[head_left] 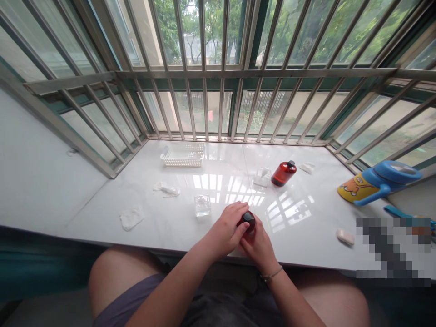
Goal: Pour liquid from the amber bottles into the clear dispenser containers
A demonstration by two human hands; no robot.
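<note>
Near the front edge of the sill, both my hands are wrapped round a small dark red bottle [251,220] with a black cap. My left hand [229,226] closes on it from the left, fingers over the far side and thumb by the cap. From the right and below, my right hand [261,245] grips its body. Most of the bottle is hidden by my fingers. A second red bottle [284,174] with a black cap stands farther back, beside a clear glass piece [262,176]. To the left of my hands stands a clear square glass container [203,206].
A white perforated basket [184,159] sits at the back left. Crumpled tissues [131,219] lie on the white sill [225,245], another tissue [307,168] at the back right. On the right are a blue and yellow cup [374,184] and a pinkish oblong object [345,237]. Window bars [221,106] enclose the back.
</note>
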